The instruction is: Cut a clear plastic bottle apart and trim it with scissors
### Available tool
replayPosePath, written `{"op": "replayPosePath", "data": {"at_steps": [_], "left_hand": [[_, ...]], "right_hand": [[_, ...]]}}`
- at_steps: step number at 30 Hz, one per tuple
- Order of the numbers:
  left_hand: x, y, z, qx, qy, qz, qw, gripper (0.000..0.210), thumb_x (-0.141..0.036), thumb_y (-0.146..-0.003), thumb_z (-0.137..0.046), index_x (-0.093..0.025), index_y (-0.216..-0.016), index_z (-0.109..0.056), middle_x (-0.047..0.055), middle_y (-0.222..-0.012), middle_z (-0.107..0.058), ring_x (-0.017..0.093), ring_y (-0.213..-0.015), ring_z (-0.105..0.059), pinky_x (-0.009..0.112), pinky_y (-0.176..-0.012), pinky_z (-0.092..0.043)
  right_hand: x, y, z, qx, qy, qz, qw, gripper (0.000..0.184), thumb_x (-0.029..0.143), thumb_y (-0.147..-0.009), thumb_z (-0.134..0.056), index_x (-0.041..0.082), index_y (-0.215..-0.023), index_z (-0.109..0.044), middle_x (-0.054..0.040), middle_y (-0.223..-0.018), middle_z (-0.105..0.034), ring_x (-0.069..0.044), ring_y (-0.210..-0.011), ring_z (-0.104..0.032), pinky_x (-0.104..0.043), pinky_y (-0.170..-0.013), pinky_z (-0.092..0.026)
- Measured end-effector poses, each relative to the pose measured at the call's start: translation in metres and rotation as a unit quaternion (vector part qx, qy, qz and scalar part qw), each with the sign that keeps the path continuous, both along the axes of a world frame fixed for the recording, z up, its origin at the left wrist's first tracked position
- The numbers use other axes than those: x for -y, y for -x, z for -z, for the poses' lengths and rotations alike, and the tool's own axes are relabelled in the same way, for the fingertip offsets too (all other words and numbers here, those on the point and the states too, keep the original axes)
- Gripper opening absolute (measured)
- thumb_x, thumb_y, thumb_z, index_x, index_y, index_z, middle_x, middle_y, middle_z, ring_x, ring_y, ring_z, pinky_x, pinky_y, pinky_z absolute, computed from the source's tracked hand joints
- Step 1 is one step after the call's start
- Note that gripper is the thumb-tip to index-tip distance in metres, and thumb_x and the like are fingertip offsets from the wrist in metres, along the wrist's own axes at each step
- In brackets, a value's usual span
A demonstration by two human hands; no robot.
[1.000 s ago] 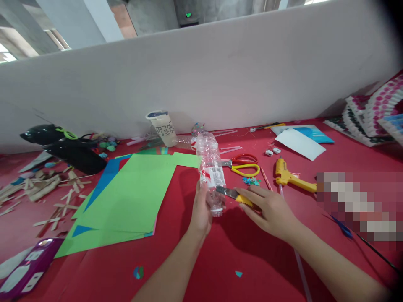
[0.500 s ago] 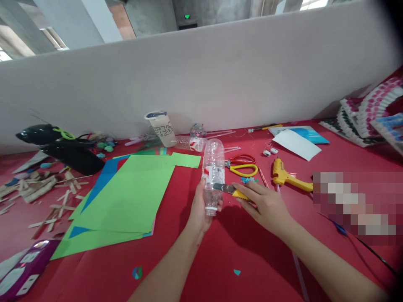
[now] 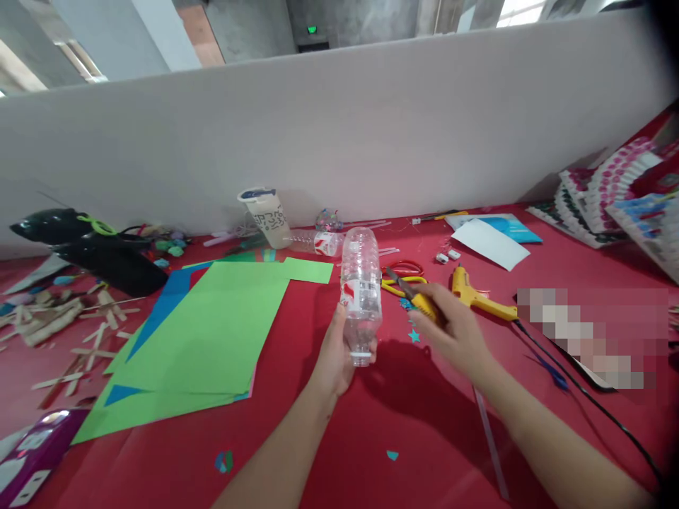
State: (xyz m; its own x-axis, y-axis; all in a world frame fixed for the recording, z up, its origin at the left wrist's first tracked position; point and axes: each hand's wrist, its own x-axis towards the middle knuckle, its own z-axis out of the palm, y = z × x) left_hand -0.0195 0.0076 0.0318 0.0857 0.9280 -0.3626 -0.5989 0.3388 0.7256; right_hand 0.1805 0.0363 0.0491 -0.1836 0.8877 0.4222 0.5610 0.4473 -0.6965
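A clear plastic bottle (image 3: 361, 272) with a red and white label is gripped near its neck by my left hand (image 3: 337, 346). Its open mouth points toward me and its base points away. In my right hand (image 3: 456, 329) is a yellow utility knife (image 3: 423, 304), its blade out and angled up to the left. That blade is apart from the bottle, to its right. Behind the blade lie scissors (image 3: 406, 268) with red and yellow handles. Small blue star sequins (image 3: 414, 336) are scattered below them.
Green paper sheets (image 3: 212, 332) cover the left of the red table. A yellow glue gun (image 3: 485, 302) with a black cord lies right of my right hand. Behind are a paper cup (image 3: 268, 223) and another plastic bottle (image 3: 310, 242). Wooden sticks (image 3: 95, 350) lie far left.
The knife blade has moved off the bottle to the right, and its tip now points up and away. My left hand still holds the bottle.
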Motion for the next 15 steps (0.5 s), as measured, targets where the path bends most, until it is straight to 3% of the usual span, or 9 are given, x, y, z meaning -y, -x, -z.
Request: {"op": "replayPosePath", "data": {"at_steps": [3,7,12,15], "left_hand": [[0.003,-0.006,0.005,0.003,0.018,0.022,1.0,0.055,-0.063,-0.081,-0.055,-0.01,-0.094,-0.066,0.008,-0.07,-0.069,0.014,-0.049,-0.06,0.024,-0.043,-0.048],[0.008,-0.01,0.007,-0.01,-0.004,0.036,0.999,0.052,-0.057,-0.078,-0.064,-0.016,-0.109,-0.058,0.006,-0.078,-0.071,0.018,-0.061,-0.067,0.026,-0.051,-0.052],[0.012,-0.013,0.01,-0.015,-0.068,0.044,0.997,0.057,-0.044,-0.075,-0.073,-0.023,-0.121,-0.045,0.004,-0.085,-0.071,0.021,-0.07,-0.07,0.032,-0.064,-0.055],[0.013,-0.014,0.011,-0.012,-0.073,0.039,0.996,0.061,-0.036,-0.073,-0.075,-0.025,-0.123,-0.043,0.004,-0.086,-0.072,0.022,-0.074,-0.071,0.035,-0.07,-0.055]], "right_hand": [[0.01,0.023,0.006,-0.033,0.071,-0.026,0.997,0.025,0.036,-0.083,-0.066,0.019,-0.099,-0.058,-0.0014,-0.082,-0.066,-0.021,-0.071,-0.063,-0.033,-0.063,-0.049],[0.011,0.031,0.014,-0.088,0.13,-0.039,0.987,0.021,0.037,-0.087,-0.066,0.017,-0.09,-0.059,0.0037,-0.074,-0.059,-0.015,-0.063,-0.058,-0.03,-0.059,-0.048],[0.009,0.03,0.02,-0.174,0.167,-0.067,0.968,0.021,0.032,-0.092,-0.063,0.016,-0.106,-0.06,-0.0016,-0.094,-0.065,-0.016,-0.074,-0.064,-0.033,-0.065,-0.055],[0.009,0.03,0.021,-0.199,0.179,-0.063,0.962,0.019,0.029,-0.094,-0.061,0.016,-0.107,-0.061,-0.0022,-0.095,-0.066,-0.017,-0.077,-0.065,-0.035,-0.068,-0.055]]}}
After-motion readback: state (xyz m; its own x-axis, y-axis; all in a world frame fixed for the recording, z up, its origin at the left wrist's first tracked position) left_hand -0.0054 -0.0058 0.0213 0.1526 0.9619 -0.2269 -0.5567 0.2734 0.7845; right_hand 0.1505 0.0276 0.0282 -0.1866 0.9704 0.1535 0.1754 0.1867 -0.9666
